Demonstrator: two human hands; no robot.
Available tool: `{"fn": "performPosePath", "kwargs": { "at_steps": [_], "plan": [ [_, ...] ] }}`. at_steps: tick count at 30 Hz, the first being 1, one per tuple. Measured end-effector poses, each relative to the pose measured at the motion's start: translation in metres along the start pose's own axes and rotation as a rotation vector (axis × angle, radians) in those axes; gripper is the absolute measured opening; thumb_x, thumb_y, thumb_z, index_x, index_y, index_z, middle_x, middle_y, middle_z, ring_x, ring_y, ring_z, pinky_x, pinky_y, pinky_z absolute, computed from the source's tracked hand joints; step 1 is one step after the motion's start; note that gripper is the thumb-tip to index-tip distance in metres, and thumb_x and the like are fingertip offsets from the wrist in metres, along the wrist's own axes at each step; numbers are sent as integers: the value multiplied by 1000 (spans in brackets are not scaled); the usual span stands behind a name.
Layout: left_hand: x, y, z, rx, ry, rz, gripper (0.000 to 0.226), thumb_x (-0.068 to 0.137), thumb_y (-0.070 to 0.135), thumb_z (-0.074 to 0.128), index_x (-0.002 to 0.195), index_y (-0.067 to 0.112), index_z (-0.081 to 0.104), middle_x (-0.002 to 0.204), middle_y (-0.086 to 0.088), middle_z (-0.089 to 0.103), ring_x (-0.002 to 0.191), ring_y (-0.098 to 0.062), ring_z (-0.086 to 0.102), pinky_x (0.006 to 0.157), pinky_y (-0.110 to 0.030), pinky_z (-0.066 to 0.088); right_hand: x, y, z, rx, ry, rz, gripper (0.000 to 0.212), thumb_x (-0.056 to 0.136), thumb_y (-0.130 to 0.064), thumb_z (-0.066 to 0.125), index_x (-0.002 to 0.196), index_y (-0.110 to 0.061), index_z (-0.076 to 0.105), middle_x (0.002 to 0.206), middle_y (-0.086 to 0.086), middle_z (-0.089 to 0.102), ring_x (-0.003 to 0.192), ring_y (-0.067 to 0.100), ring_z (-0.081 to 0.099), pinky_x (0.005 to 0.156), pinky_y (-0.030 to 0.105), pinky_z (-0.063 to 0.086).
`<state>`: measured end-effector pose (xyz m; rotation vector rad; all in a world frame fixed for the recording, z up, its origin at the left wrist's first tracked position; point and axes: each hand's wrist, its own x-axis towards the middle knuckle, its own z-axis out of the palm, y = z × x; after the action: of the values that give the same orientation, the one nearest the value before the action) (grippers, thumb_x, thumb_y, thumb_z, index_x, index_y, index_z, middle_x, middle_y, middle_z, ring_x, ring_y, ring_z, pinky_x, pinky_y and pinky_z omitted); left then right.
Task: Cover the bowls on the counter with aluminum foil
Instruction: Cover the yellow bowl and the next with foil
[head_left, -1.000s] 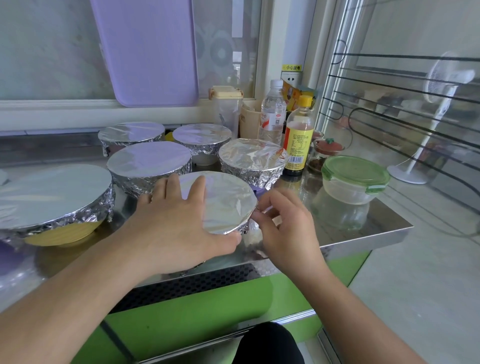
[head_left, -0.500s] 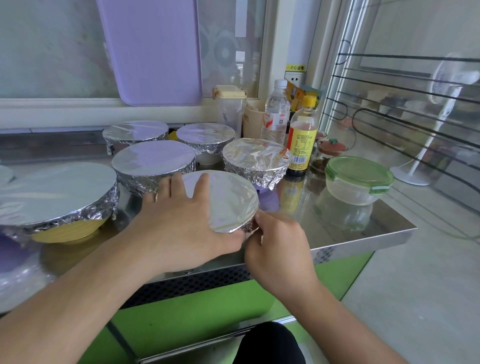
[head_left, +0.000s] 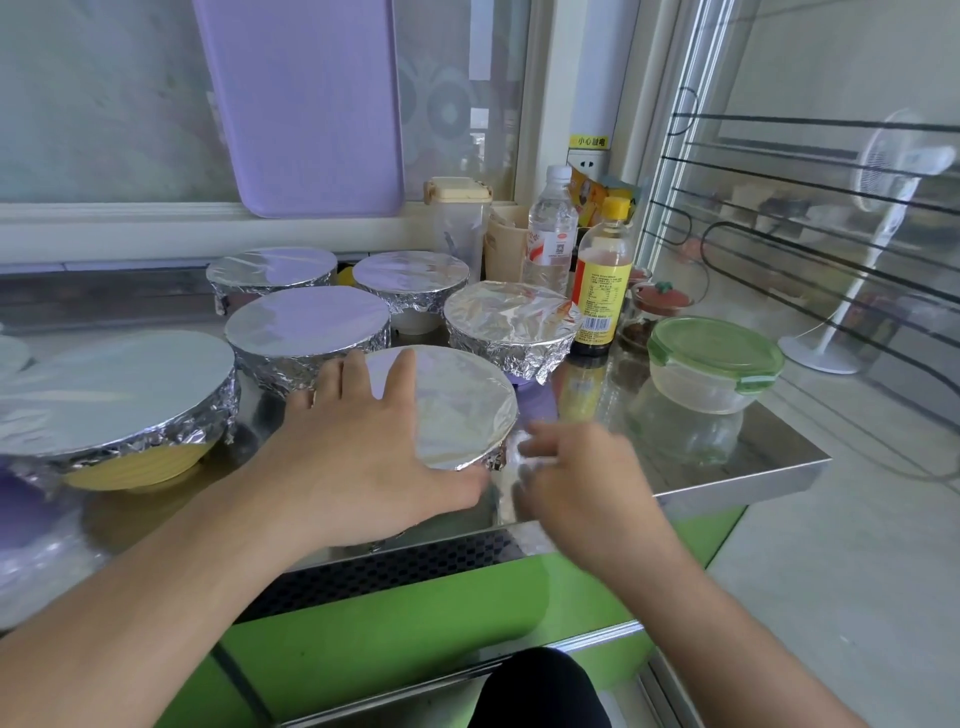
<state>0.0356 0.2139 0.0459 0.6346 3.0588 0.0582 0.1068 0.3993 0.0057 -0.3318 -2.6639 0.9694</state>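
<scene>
The right hand (head_left: 576, 467) is motion-blurred, its grip unreadable; the left hand (head_left: 363, 447) hides the near foil-covered bowl's (head_left: 457, 405) left side.

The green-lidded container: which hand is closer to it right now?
Right. The right hand is at the near foil-covered bowl's right edge, toward the green-lidded container; the left hand rests on the bowl's far side.

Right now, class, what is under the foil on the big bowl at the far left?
Below the crimped foil, the lower wall of a yellow bowl shows, standing on the steel counter. What is inside cannot be seen; the foil covers the whole top.
</scene>
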Motion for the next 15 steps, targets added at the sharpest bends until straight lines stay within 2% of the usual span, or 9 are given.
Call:
{"fn": "performPosePath", "kwargs": {
  "at_steps": [2,4,6,7,9,11,12,13,15],
  "plan": [
    [0,-2,-1,-20,-18,11,133,58,103,33,159,31,-15,169,-9,4,158,-28,0,124,-50,17,12,-4,-15,72,146,62,30,88,1,50,105,-2,75,102,18,77,100,36,68,82,33,51],
    [1,-5,-2,-37,-21,33,134,56,103,34,159,32,-15,169,-7,7,158,-27,1,125,-50,17,21,-18,-25,218,191,11,28,101,-8,49,118,-5,71,111,13,75,106,28,63,86,32,45],
    [1,-8,-3,-50,-31,60,136,56,104,35,160,34,-17,170,-4,5,159,-25,-2,127,-50,15,29,-32,-23,401,23,-15,41,110,-29,48,149,-21,58,145,-8,62,119,2,61,97,19,42],
    [1,-9,-4,-55,-33,74,136,56,104,36,160,34,-18,171,-1,3,160,-23,-3,127,-49,14,33,-36,-18,459,-78,-8,47,111,-38,46,157,-28,48,155,-17,50,115,-8,62,99,15,42],
    [0,-11,-5,-61,-32,100,135,59,103,37,160,34,-19,171,2,1,159,-21,-5,128,-49,13,36,-40,-8,486,-168,0,53,111,-45,43,162,-33,39,158,-26,42,100,-12,67,96,17,51],
    [-1,-12,-5,-66,-23,116,134,60,103,37,160,33,-18,171,4,-2,159,-19,-6,128,-48,12,36,-40,-1,474,-136,2,51,111,-44,43,157,-23,44,145,-17,61,106,-3,68,106,35,52],
    [-2,-12,-4,-69,-17,119,134,60,102,36,160,32,-18,171,4,-3,159,-19,-6,128,-47,12,35,-39,3,484,-110,3,46,111,-41,43,150,-17,47,127,-7,70,95,-3,70,105,39,53],
    [-3,-12,-4,-69,-13,122,134,60,102,37,161,32,-18,171,5,-5,159,-18,-8,129,-47,11,34,-37,6,504,-87,8,40,111,-39,44,142,-13,48,104,-1,73,76,0,67,95,37,57],
    [-4,-12,-5,-75,-19,130,133,63,100,40,161,32,-18,172,6,-8,159,-16,-10,129,-45,8,31,-36,10,552,-58,35,34,111,-38,44,132,-12,46,79,-8,65,67,4,54,77,32,51]
  ]
}}
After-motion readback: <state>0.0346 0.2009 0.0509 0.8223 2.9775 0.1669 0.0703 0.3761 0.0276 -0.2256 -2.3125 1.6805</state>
